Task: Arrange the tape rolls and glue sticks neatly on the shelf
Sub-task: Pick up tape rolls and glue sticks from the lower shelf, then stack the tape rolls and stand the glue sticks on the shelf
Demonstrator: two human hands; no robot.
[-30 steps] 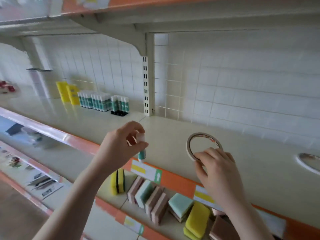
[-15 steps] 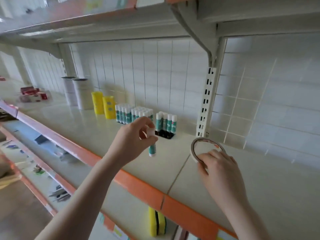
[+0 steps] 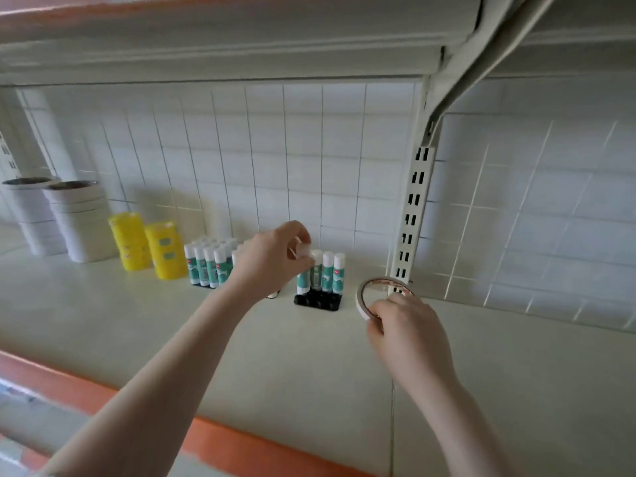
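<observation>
- Glue stick (image 3: 304, 270) is in the left hand (image 3: 272, 261), which pinches its white cap from above with thumb and fingers.
- It stands upright at the left end of a short row of glue sticks (image 3: 328, 271) in a black holder (image 3: 318, 301) at the back of the shelf (image 3: 144, 325).
- My guess at the step: the stick is being set down into a hole of the holder.
- The next move calls for pushing it straight down so it sits level with the others, then letting go without knocking the row.
- Tape roll (image 3: 373, 297) is in the right hand (image 3: 407, 333), with the fingers curled round its lower edge.
- The roll stands on its edge on the shelf, just beside the holder on the right and near the slotted post (image 3: 411, 218).
- It looks like it needs a tidy spot next, maybe by the yellow rolls (image 3: 148, 249) and white rolls (image 3: 58, 218) far off to the left.
- A fuller block of glue sticks (image 3: 208, 265) stands just behind the left hand.
</observation>
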